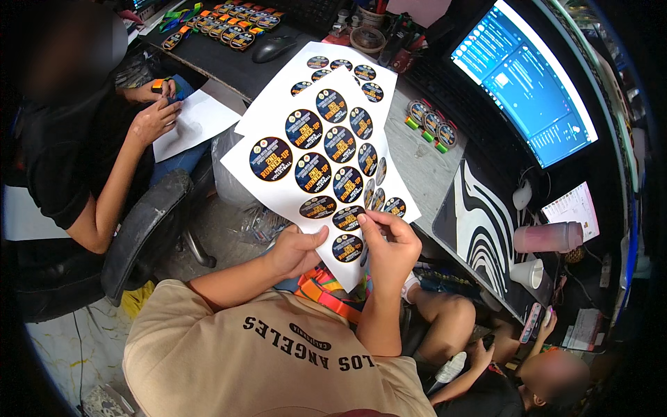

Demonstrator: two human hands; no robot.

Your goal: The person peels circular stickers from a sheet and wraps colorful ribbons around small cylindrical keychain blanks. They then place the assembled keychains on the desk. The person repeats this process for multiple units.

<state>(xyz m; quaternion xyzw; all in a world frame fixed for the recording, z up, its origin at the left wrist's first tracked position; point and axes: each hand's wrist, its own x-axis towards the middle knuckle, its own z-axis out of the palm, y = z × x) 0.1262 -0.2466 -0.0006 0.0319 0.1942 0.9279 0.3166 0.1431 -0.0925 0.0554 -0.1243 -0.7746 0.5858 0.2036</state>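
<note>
A sticker sheet (316,163) is held between the left hand (295,251) and right hand (389,243), before the desk (410,163). A second sheet (333,69) lies behind it; medals (431,125) are set rightward, near the monitor (524,80).

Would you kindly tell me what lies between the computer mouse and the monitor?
In the head view, a tape roll and a dark keyboard lie between the mouse and monitor.
</note>
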